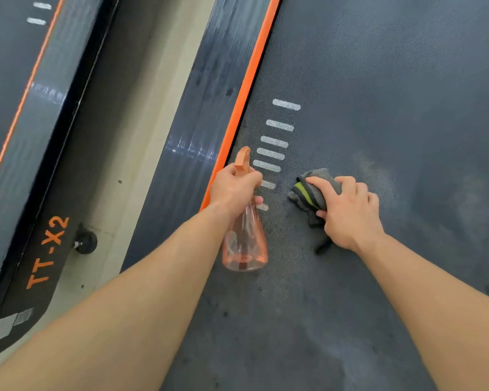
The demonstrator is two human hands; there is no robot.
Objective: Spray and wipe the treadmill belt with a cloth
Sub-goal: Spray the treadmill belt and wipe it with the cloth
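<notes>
So right hand (347,210) is pressed down gripping the gray cloth (312,190) on the treadmill belt (378,94), left hand (233,187) wrapped around the pink spray bottle (244,244) just beside it, near the belt's orange left edge (246,88).

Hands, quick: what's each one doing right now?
Left hand: closed around the neck of the spray bottle.
Right hand: pressing the cloth on the belt, fingers curled over it.

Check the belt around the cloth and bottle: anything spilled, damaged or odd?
Nothing damaged. The treadmill belt shows pale, dusty smears beside the cloth and below the spray bottle, which look like unwiped residue. Both hands grip normally.
</notes>
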